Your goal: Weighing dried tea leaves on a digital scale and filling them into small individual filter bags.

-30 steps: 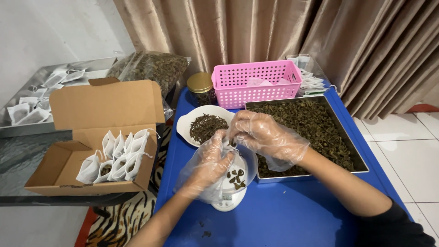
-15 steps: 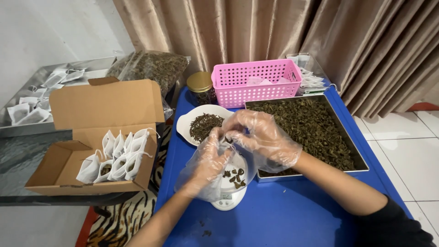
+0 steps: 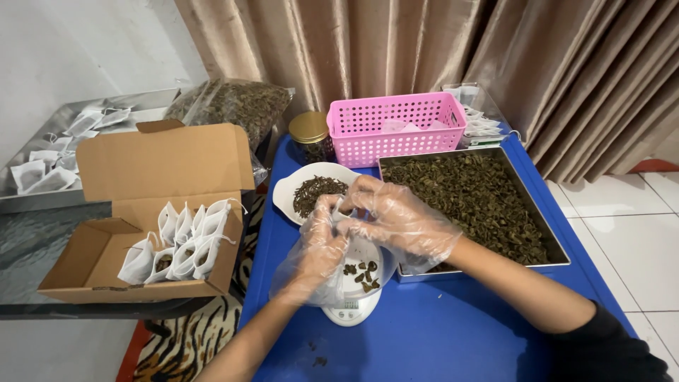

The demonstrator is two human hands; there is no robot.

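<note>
Both my hands wear loose clear plastic gloves and meet above a small white scale [image 3: 351,312] on the blue table [image 3: 453,339]. My left hand [image 3: 317,244] and my right hand [image 3: 399,221] pinch a small white filter bag [image 3: 346,212] between their fingertips. A white dish [image 3: 361,272] with a few dried dark leaf pieces sits on the scale, right under the hands. Just beyond the hands stands a white bowl [image 3: 311,191] of dried leaves. A metal tray [image 3: 560,253] full of dried leaves lies under my right forearm.
An open cardboard box [image 3: 141,170] at the left holds several filled white bags [image 3: 185,240]. Behind are a pink basket [image 3: 396,127], a gold-lidded jar [image 3: 310,134], a plastic sack of leaves [image 3: 230,106] and a steel tray [image 3: 42,170] with empty bags.
Both hands stay together over the scale and have shifted only slightly. The fingers keep working at the small bag.
</note>
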